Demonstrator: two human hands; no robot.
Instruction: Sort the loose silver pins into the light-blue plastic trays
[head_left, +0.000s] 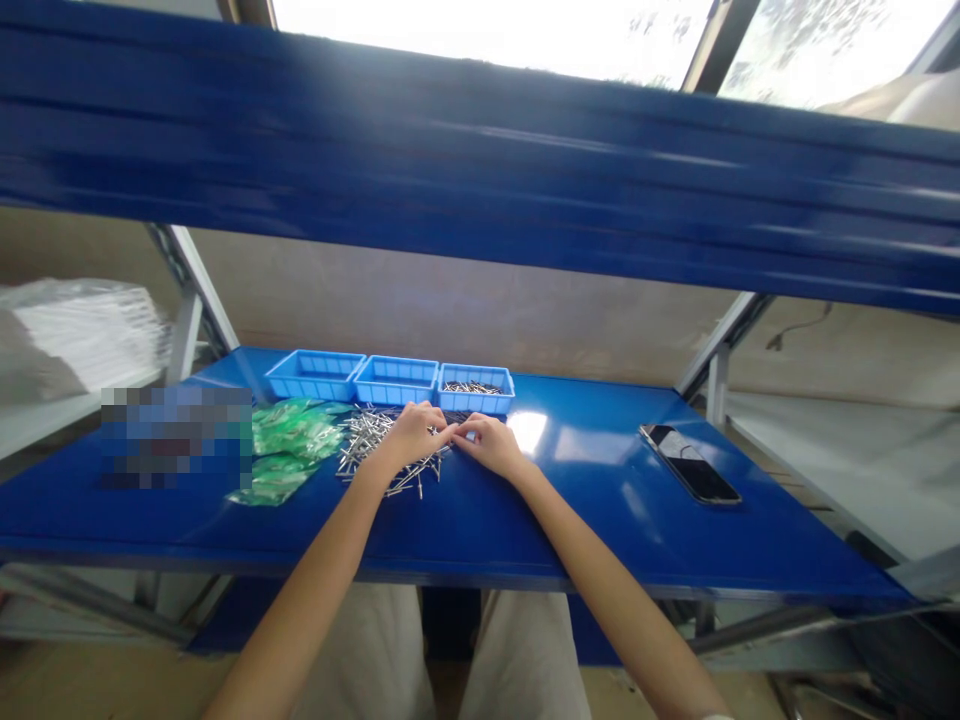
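Note:
A pile of thin silver pins that look like blind rivets (366,437) lies on the blue tabletop (480,535). My left hand (415,434) rests over the pile's right side, its fingers pinched together. Beside it, just right of the pile, my right hand (491,444) is also closed in a pinch. The fingertips of both hands meet; anything between them is too small to make out. Behind the hands stands a blue bin (480,403) with similar pins inside. Some darker pins lie in front of that bin, partly hidden by my hands.
Left of the pinned bin are two more blue bins, a middle one (396,388) and a left one (315,385). Green plastic bags (289,440) lie left of the pile. A phone (690,463) lies at the right. A blue shelf beam (480,160) spans overhead.

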